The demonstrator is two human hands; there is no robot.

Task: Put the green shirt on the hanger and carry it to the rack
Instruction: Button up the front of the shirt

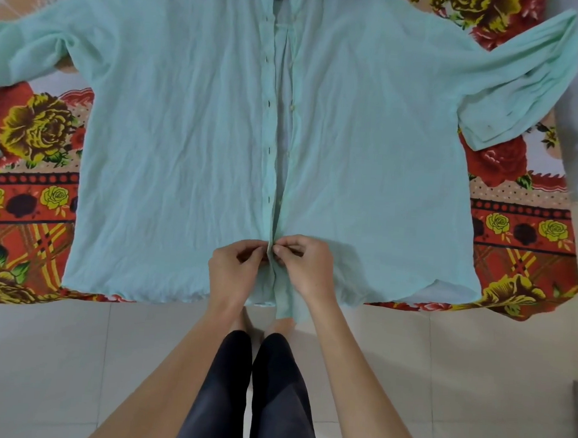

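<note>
Green shirt (184,126): one. Pale mint, thin, creased cloth, long sleeves. It lies front up and spread flat on the bedsheet (32,201), with the collar toward the far edge and the hem along the near edge, part of it hanging just over. One sleeve reaches each side edge, and the one on the right is folded back on itself. The front opening (275,142) runs down the middle, gaping in its upper part, with dark buttonholes on one strip and pale buttons on the other; their number probably cannot be counted reliably.

Hands: two. Left hand (232,269) and right hand (306,271) meet at the opening just above the hem, fingertips pinching the two front edges together.

Bedsheet: one, red and orange with floral print.

Legs in black leggings (269,388): two, on the pale tiled floor (66,357).
</note>
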